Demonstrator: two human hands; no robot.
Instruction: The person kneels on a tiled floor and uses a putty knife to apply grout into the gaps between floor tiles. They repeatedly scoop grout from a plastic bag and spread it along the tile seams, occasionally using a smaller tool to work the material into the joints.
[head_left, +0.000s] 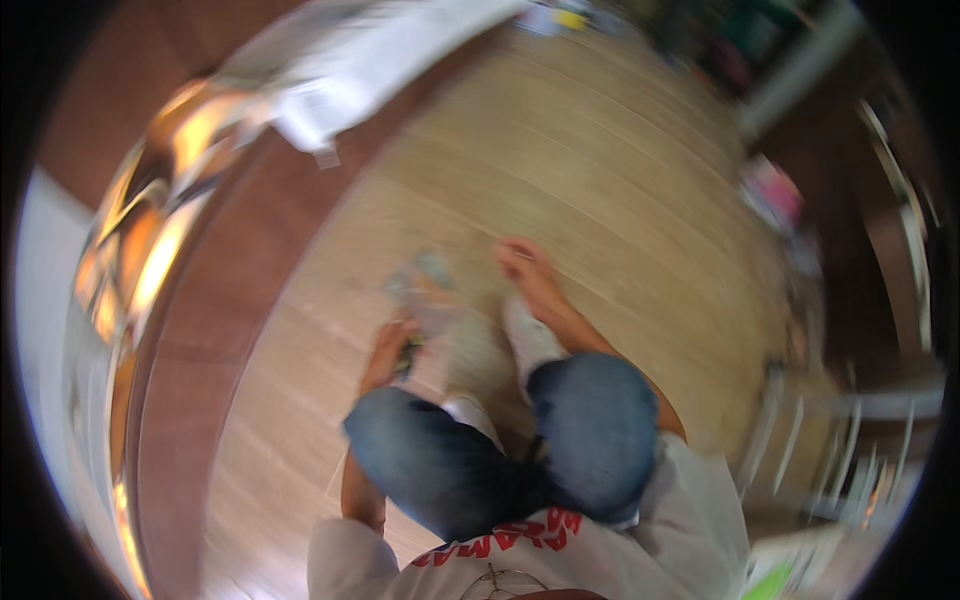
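Jeans faded blue — shirt white, red-lettered — floor pale brown, plank-striped.

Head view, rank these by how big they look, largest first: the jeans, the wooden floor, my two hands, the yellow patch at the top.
1. Wooden floor
2. Jeans
3. Left hand and right hand: blurred and about alike, so not ranked apart
4. Yellow patch

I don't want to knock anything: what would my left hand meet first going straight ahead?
Probably the blurred pale blue-grey item, seemingly on the floor just beyond your left hand; blur leaves depth unclear.
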